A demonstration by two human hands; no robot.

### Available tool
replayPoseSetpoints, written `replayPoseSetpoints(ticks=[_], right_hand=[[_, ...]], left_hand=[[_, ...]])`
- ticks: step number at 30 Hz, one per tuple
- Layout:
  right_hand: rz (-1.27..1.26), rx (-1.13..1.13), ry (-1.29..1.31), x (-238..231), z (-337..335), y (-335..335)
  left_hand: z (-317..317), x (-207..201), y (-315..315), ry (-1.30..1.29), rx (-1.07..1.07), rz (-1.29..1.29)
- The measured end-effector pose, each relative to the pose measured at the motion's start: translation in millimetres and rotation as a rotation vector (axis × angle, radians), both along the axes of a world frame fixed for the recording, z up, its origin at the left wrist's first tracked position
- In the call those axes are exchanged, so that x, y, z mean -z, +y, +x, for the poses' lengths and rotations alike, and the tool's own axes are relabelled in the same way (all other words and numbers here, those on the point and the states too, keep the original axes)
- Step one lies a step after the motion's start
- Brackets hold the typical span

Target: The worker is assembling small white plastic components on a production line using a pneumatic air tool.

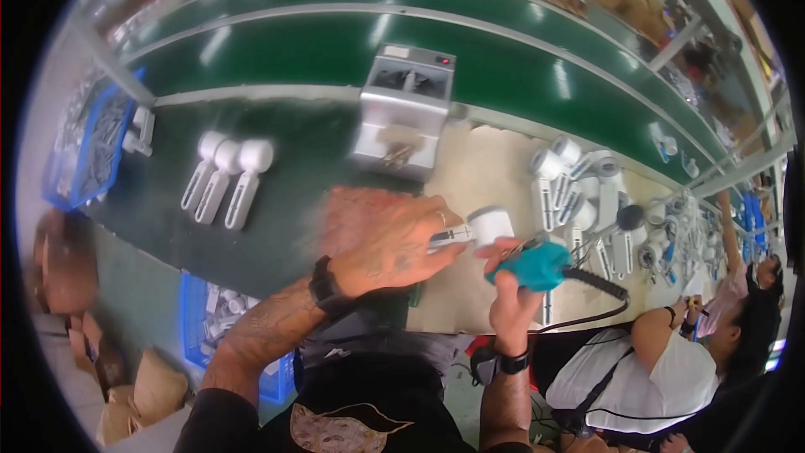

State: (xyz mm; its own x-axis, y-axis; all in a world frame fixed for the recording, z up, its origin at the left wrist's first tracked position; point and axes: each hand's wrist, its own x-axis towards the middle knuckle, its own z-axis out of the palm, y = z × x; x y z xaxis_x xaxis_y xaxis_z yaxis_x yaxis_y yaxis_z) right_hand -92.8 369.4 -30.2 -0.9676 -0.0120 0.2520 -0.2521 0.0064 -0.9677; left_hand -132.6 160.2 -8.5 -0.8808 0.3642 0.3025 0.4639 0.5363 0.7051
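Conceivably, the power tool (537, 267) our right hand (510, 306) grips could slip, scratching the white handheld device (455, 236) our left hand (390, 247) pinches.

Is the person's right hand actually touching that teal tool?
Touching: the head view shows the right hand's thumb pressed against the teal tool.

The left hand (390, 243) covers part of a white handle (451, 236); the reddish mat (348, 216) is blurred; the tip of the teal tool (535, 267) seems hidden.
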Motion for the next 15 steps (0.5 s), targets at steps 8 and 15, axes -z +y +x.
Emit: replayPoseSetpoints(ticks=[8,15], right_hand=[[-0.02,0.045,0.098,-32.3,-30.7,-36.4],[-0.19,-0.094,0.187,-58.4,-73.2,-92.7]], left_hand=[[23.2,29.0,-55.6,0.23,-0.05,-0.115],[21.3,42.1,-63.4,0.27,-0.103,0.007]])
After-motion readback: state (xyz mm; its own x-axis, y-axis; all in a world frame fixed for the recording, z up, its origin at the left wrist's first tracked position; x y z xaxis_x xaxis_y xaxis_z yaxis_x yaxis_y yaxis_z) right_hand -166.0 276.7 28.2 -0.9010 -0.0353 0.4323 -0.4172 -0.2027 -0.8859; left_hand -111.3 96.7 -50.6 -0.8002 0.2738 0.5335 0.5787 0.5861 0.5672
